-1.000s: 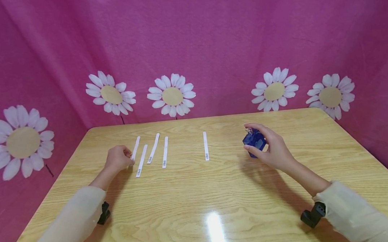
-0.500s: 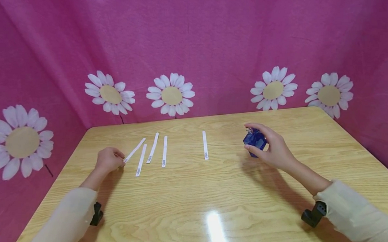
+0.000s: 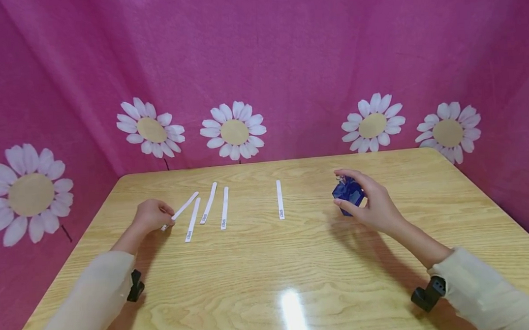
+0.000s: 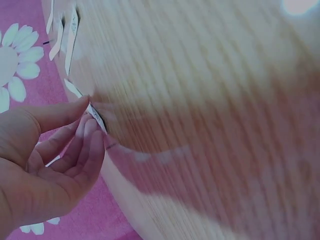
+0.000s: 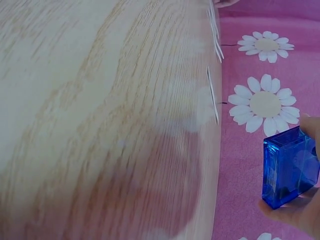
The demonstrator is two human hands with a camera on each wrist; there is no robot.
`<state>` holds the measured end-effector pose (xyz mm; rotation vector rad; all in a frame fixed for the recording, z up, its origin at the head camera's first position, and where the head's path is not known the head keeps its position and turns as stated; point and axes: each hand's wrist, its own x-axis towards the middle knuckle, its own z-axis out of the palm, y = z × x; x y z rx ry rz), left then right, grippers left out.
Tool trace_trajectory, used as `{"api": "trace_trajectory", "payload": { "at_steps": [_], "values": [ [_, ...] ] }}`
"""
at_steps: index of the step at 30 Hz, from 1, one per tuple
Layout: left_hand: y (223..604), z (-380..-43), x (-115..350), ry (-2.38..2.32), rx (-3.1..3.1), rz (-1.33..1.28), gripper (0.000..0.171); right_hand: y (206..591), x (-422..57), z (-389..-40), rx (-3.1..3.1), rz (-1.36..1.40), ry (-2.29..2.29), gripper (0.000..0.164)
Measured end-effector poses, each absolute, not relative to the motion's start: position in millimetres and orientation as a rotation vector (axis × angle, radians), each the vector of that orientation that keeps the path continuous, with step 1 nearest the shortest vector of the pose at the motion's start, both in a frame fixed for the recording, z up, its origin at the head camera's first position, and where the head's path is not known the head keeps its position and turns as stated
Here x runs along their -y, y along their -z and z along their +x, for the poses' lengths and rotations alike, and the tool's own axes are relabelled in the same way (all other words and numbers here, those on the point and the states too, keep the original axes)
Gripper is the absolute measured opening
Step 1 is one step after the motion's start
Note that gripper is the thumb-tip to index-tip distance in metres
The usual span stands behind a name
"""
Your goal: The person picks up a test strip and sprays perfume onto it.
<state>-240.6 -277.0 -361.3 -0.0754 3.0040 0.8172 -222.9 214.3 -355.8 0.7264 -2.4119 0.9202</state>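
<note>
Pink curtain [image 3: 305, 74] behind; wood-grain surface [image 3: 252, 283] below. Right hand [image 3: 378, 205]: thumb and fingers grasping blue bottle [image 3: 348, 193] by its sides, right part of the surface, looks lifted. Left hand [image 3: 150, 215]: fingers pinching slanted white strip [image 3: 185, 206] near its labelled end, far left. Three strips [image 3: 224, 208] beside it; lone strip [image 3: 280, 199] mid-surface. Risks: smooth bottle may slip if the hold slackens; swinging the pinched strip could knock its nearest neighbour.
</note>
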Motion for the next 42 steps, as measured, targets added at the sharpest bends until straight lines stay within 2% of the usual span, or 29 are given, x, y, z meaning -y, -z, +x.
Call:
{"api": "trace_trajectory", "payload": {
  "at_steps": [6, 15, 34, 42],
  "values": [
    [363, -246, 275, -0.941, -2.896, -0.024, 0.025, 357, -217, -222, 2.401, 0.73, -0.949, 0.064],
    [374, -251, 296, -1.015, -2.869, 0.208, 0.028, 359, -221, -222, 2.41, 0.712, -0.949, 0.064],
    [384, -249, 301, -1.099, -2.865, 0.169, 0.032, 361, -223, -220, 2.409, 0.702, -0.931, 0.063],
    [380, -250, 297, -1.054, -2.894, 0.216, 0.025, 360, -223, -221, 2.412, 0.703, -0.915, 0.063]
  ]
}}
